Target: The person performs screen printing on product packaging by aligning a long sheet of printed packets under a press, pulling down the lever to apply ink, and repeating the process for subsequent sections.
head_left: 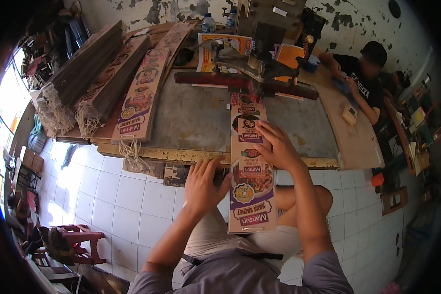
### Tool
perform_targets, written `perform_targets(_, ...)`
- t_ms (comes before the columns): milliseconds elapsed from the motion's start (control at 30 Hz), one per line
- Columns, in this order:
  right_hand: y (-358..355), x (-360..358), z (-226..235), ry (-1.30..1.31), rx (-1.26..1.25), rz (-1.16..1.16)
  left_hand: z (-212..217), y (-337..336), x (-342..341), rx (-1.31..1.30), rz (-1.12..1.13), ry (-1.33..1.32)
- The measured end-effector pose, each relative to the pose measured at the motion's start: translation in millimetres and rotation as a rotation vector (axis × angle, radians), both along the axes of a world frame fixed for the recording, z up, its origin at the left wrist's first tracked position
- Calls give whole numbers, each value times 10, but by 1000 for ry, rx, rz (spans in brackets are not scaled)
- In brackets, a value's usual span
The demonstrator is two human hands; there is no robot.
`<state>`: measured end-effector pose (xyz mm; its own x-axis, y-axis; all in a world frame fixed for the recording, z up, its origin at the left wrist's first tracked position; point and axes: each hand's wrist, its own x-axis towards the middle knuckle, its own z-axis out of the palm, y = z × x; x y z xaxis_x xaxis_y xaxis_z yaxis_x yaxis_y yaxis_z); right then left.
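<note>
A long, narrow printed card strip [252,211] lies lengthwise before me. Its far end reaches under the red bar of a metal press [206,78]; its near end juts past the table edge over my lap. My right hand [281,151] rests on the strip's right side, fingers stretched over its printed face. At the yellowish table edge, my left hand [203,187] is open with its fingertips by the edge and its thumb near the strip's left side. Nothing shows gripped in either hand.
Bundles of similar strips [95,73] with strings hanging from their ends are stacked at the left. Another strip stack [142,98] lies nearer the press. A person [362,81] works at the right end of the table [362,142]. A red stool [83,240] stands lower left.
</note>
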<state>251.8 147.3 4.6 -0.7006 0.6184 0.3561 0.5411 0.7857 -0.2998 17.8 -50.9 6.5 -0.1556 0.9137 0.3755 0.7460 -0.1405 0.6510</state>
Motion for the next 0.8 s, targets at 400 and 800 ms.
perform_targets(400, -129, 74, -27, 107, -6, -49, -184, 471, -161, 150, -201, 285)
perform_targets(800, -585, 317, -80, 79, -6, -99, -243, 332, -157, 141, -211, 244)
